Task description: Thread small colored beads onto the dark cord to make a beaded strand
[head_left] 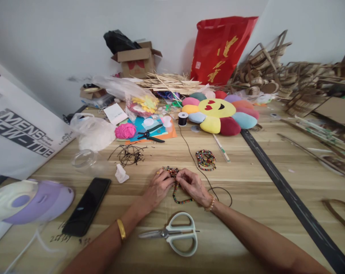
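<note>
A string of small multicoloured beads (183, 201) lies on the wooden table, bunched at the top and looping down toward me. My left hand (160, 185) is closed on its bunched part, fingertips on the beads. From the other side my right hand (193, 185) pinches at the same string, thumb and forefinger together. Whether a thread end sits in that pinch is too small to make out. Black cord (193, 156) runs from a spool (183, 118) past my right hand. Another coiled bead string (205, 160) rests beyond it. White-handled scissors (172, 233) lie nearer me.
At the left are a phone (87, 206), a purple-and-white device (32, 201) and a clear jar (84, 160). Black cord scraps (130, 154), pliers (151, 135), pink yarn (125, 131) and a flower cushion (218, 110) lie farther back. A black strip (286, 190) crosses the right side.
</note>
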{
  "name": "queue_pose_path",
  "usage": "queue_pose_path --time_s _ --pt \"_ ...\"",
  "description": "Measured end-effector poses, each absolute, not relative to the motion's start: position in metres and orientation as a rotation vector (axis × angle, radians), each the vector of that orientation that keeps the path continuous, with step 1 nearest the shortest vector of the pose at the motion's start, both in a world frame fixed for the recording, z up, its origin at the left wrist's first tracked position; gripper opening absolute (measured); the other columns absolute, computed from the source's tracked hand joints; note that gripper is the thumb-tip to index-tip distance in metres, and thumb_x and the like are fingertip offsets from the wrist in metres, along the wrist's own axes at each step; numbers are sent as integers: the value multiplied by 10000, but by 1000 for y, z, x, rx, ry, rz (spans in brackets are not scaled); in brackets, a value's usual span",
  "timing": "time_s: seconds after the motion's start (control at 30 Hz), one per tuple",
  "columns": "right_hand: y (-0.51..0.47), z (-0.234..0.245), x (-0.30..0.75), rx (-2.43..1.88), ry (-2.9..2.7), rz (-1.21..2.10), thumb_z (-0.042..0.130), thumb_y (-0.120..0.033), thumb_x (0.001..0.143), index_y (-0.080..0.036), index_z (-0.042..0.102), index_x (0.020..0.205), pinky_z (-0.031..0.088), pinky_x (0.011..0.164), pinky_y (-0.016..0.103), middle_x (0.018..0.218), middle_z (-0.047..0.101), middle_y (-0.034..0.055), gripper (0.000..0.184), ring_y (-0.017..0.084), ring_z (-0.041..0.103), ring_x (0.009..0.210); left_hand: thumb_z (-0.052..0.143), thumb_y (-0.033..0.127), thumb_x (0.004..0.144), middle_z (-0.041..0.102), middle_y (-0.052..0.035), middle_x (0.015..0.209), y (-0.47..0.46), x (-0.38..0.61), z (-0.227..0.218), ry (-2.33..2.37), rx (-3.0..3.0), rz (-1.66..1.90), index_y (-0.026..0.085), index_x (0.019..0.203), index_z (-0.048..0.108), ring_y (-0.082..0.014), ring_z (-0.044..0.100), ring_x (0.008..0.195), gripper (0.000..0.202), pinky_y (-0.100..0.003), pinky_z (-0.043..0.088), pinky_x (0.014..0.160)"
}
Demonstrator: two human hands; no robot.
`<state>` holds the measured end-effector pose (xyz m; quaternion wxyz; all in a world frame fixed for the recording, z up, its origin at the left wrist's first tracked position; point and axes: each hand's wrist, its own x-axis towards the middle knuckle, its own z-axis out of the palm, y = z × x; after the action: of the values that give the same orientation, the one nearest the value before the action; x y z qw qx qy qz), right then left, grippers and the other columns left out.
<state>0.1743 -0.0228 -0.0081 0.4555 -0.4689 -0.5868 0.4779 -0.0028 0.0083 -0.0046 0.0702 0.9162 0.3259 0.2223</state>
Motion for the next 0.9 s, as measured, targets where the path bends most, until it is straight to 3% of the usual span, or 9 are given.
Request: queue_pose_path --time_s 0.43,0.9 --pt "-23 -8 175 -1165 -1478 1146 538 -429 864 -159 537 794 294 468 207 596 436 -37 280 87 361 520 415 180 940 561 -49 762 8 -1 -1 926 2958 589 182 801 659 -193 510 797 281 -351 442 818" --pt "-23 -8 175 -1168 -1459 1167 554 -420 852 -158 539 791 287 453 201 594 442 -36 270 87 361 511 508 176 896 612 -50 776 10 -1 -3 954 2613 749 163 789 659 -192 536 812 185 -352 468 805"
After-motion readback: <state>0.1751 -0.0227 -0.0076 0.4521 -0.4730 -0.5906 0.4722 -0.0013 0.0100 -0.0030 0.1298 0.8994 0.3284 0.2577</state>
